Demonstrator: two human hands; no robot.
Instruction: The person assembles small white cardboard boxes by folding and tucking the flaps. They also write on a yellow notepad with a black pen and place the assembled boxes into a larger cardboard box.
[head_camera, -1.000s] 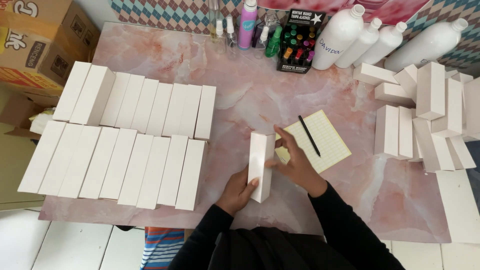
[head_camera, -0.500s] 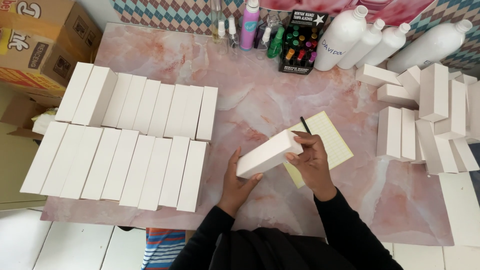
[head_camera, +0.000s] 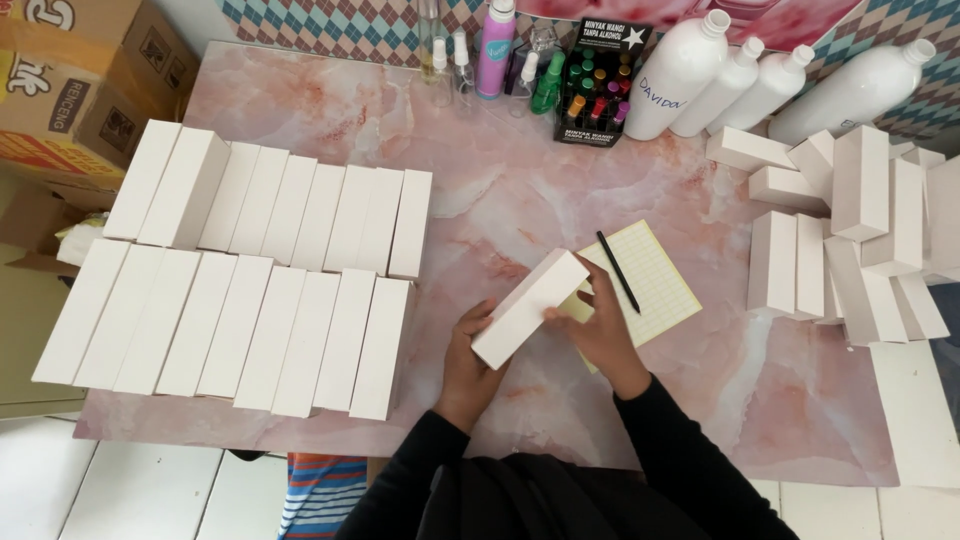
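Both hands on one long white box (head_camera: 530, 308), held tilted above the pink marble worktop (head_camera: 520, 200). Left hand (head_camera: 470, 345) fingers wrap its near end; right hand (head_camera: 600, 325) fingers clasp its right side. Yellow grid pad (head_camera: 655, 285) with black pen (head_camera: 618, 271) just right; rows of white boxes (head_camera: 250, 280) left.

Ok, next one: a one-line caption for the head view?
Both hands, left hand and right hand, hold a long white box over a pink marble table, beside yellow grid paper.
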